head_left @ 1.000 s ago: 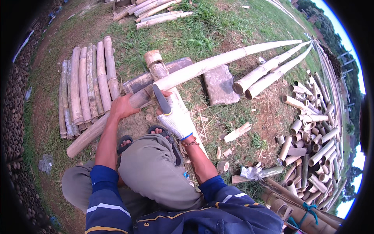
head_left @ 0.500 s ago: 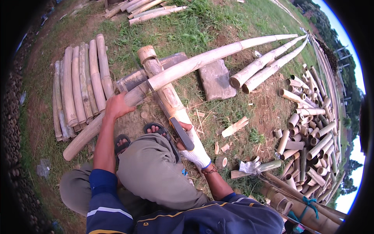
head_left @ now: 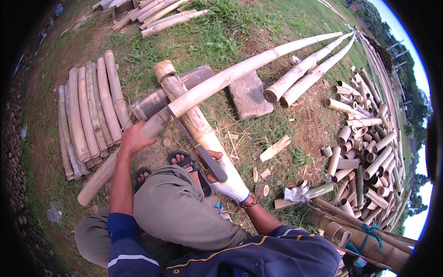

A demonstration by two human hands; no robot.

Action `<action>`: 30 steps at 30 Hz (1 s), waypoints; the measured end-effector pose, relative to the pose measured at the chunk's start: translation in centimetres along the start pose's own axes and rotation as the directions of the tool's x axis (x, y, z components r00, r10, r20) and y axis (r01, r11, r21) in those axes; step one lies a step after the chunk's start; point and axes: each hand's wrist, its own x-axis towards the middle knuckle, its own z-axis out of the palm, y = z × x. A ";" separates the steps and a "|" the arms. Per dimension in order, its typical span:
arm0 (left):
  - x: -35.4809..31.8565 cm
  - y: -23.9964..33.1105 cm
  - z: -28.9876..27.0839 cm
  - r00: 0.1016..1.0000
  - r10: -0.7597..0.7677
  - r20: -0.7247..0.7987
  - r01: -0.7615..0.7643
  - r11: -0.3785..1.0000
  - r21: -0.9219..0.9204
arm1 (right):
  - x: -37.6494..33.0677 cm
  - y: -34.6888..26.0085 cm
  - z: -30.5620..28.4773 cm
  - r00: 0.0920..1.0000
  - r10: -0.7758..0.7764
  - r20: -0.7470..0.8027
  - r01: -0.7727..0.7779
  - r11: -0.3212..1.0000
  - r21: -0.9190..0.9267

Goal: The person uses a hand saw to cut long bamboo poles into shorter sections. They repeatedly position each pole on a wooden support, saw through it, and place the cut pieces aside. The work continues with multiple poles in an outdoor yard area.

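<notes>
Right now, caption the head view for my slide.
Left grip on a bamboo pole, gloved right grip holding a saw across it.

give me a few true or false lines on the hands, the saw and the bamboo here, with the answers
1. The right hand holds the saw by its handle. True.
2. The left hand rests on the long bamboo pole. True.
3. The left hand wears a white glove. False: it is bare, and the glove is on the right hand.
4. The saw's blade lies well apart from the long bamboo pole. False: the blade crosses it.
5. The heap of short bamboo pieces on the right is stacked in a tidy row. False: the pieces lie jumbled.
</notes>
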 end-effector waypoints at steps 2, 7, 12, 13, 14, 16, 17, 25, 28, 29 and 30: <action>0.7 0.2 -0.1 1.000 0.018 -0.019 -0.018 1.000 0.014 | 0.6 -2.1 -0.3 0.998 0.064 -0.015 -0.065 0.997 -0.049; 1.6 -0.6 -0.5 0.998 0.043 0.048 -0.041 0.998 -0.045 | 1.9 -4.9 -0.2 0.998 0.038 -0.047 -0.037 0.999 0.010; 1.8 -2.7 0.4 0.994 0.103 -0.042 -0.104 0.994 -0.024 | -7.2 -2.6 -1.5 0.981 0.187 0.049 -0.182 0.978 -0.106; 1.8 -2.7 0.5 0.995 0.095 -0.022 -0.094 0.996 0.006 | -10.5 -2.5 -1.7 0.979 0.202 0.031 -0.199 0.977 -0.082; 1.8 -2.7 0.3 0.997 0.079 -0.010 -0.078 0.996 0.034 | -12.9 -2.3 -2.2 0.974 0.227 0.016 -0.227 0.973 -0.041; 1.0 -1.4 0.8 0.997 0.066 -0.037 -0.066 0.998 0.005 | -14.9 -2.6 -2.7 0.946 0.323 -0.019 -0.321 0.944 0.078; 1.1 -1.5 0.9 0.998 0.044 -0.038 -0.044 0.999 0.015 | -14.5 -2.3 -2.7 0.952 0.304 -0.035 -0.300 0.950 0.087; 0.4 -1.6 -0.4 0.992 -0.028 -0.120 0.036 0.997 0.061 | 9.3 -0.1 2.8 0.994 -0.065 -0.093 0.072 0.995 0.072; 0.1 -0.6 -0.1 0.992 -0.020 -0.126 0.031 0.996 0.085 | 6.8 3.2 3.3 0.993 -0.069 -0.097 0.063 0.996 -0.061; -0.1 -0.5 0.2 0.991 -0.007 -0.133 0.022 0.993 0.115 | 5.4 3.3 3.7 0.995 -0.033 -0.089 0.030 0.999 -0.035; -0.2 -0.4 0.4 0.990 0.007 -0.139 0.013 0.989 0.146 | 5.9 3.4 3.5 0.993 -0.040 -0.111 0.037 0.999 -0.032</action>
